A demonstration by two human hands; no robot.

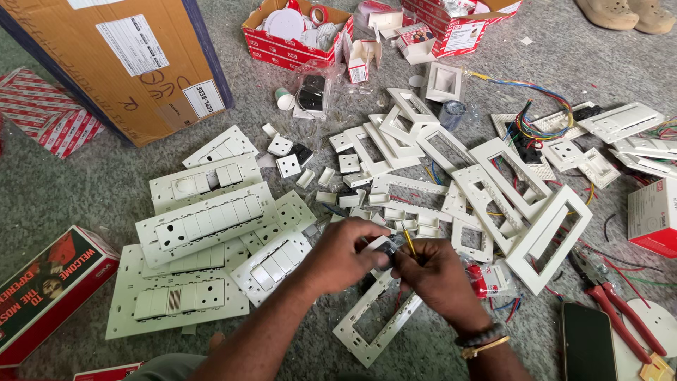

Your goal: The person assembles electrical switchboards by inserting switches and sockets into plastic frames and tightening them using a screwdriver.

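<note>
My left hand point(345, 254) and my right hand point(437, 275) meet low in the middle of the head view, over a grey floor. Between their fingers they hold a small white and dark switch module point(381, 247). A thin yellow wire or tool tip point(410, 242) sticks up from my right hand's fingers beside the module. A white switch frame point(370, 328) lies on the floor right under both hands. My right wrist wears bracelets point(483, 340).
Assembled switch plates point(204, 222) lie stacked at the left. Empty white frames point(550, 233) and coloured wires point(529, 120) spread to the right. Red-handled pliers point(620, 314) and a phone point(589, 342) lie at bottom right. A cardboard box point(120, 63) and red cartons point(296, 32) stand behind.
</note>
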